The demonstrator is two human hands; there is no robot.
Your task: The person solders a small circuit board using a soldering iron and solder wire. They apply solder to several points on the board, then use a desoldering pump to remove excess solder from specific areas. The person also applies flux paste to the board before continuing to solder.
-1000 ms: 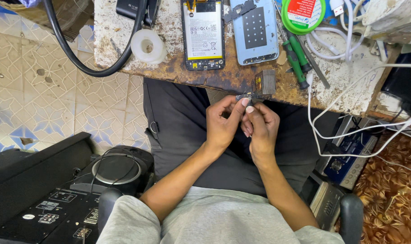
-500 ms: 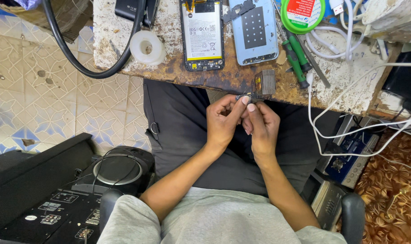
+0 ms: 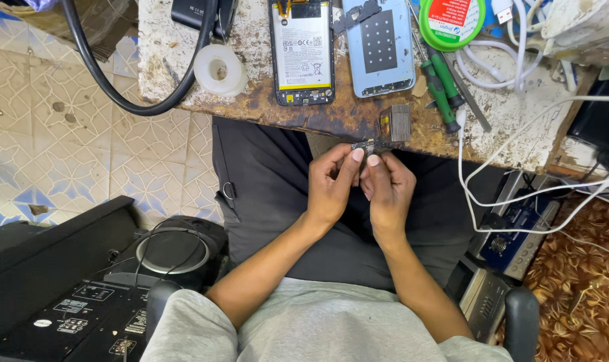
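Left hand [image 3: 331, 184] and right hand [image 3: 385, 188] pinch 1 small circuit board [image 3: 366, 145] between fingertips, just below the tabletop [image 3: 358, 121] front edge. Open room lies over the lap; a small grey block [image 3: 398, 123] sits at the edge, near the board.

Both hands [image 3: 361, 184] edged slightly toward the bench [image 3: 358, 117], small part [image 3: 366, 145] still pinched.

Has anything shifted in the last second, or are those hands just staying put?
Hardly anything. The left hand and right hand stay together above the lap, still pinching the small dark part between fingertips, with no clear move either way. The opened phone, tape roll and green screwdrivers lie unmoved on the worn bench.
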